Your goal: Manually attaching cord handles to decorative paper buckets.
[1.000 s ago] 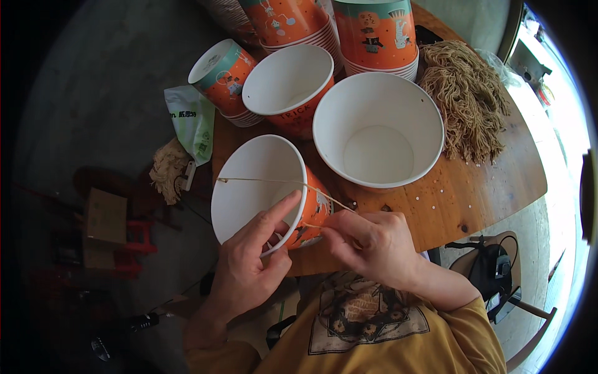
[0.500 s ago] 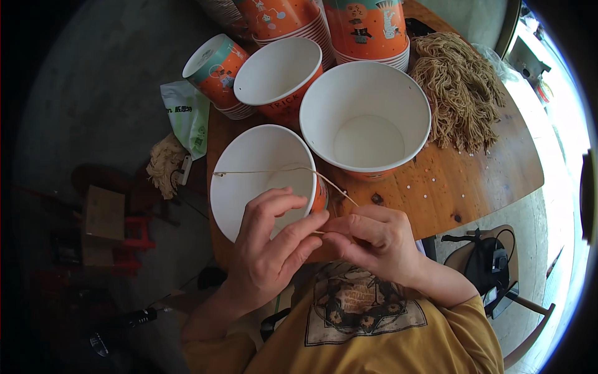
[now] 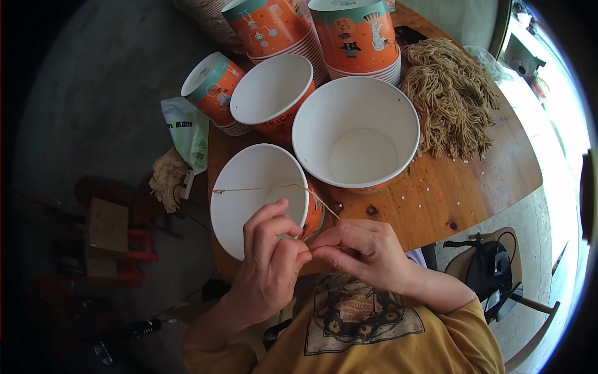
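Paper tub (image 3: 258, 193), orange outside, white inside; thin twine (image 3: 261, 187) across its mouth.
Left hand (image 3: 269, 268) and right hand (image 3: 364, 252) both pinch the twine; three open tubs on bench (image 3: 461, 187).

Both hands meet at the near rim of the paper cup (image 3: 258, 196), left hand (image 3: 269, 265) and right hand (image 3: 361, 249) with fingertips touching. Straight ahead of the grip: the cup mouth, crossed by a taut string (image 3: 261, 187). Ahead-right: large white bucket (image 3: 355, 134), nearly touching the cup. Beyond: a tilted cup (image 3: 271, 93) and cup stacks (image 3: 358, 37), packed close. Far right: fibre bundle (image 3: 451, 93). Open tabletop (image 3: 448, 199) lies right of the grip. Left of the cup, the table edge drops to floor.
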Demonstrator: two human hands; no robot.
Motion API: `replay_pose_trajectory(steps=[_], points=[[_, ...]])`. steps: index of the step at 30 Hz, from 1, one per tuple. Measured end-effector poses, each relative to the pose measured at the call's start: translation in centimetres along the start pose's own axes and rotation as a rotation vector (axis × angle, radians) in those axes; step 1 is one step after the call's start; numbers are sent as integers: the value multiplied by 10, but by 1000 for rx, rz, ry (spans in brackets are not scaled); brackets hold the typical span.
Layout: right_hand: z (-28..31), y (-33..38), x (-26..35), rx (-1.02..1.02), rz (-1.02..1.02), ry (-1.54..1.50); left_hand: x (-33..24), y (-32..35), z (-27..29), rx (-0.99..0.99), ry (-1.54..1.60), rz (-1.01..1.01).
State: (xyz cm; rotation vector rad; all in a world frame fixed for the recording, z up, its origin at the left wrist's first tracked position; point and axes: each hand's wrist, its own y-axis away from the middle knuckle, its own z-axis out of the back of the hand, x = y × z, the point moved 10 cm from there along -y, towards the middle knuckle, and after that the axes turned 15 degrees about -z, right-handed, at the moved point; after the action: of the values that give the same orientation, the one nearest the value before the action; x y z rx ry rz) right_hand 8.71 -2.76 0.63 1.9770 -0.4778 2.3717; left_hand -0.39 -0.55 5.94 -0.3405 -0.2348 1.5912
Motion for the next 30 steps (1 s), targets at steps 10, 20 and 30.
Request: replay_pose_trajectory(steps=[10, 20, 30], points=[[-12, -1, -28, 137, -304, -190, 4, 2, -4, 1, 144, 28], [1, -10, -34, -256, -131, 0, 59, 37, -26, -122, 791, 687], [-1, -13, -27, -300, -56, 91, 62, 34, -34, -15, 747, 628]])
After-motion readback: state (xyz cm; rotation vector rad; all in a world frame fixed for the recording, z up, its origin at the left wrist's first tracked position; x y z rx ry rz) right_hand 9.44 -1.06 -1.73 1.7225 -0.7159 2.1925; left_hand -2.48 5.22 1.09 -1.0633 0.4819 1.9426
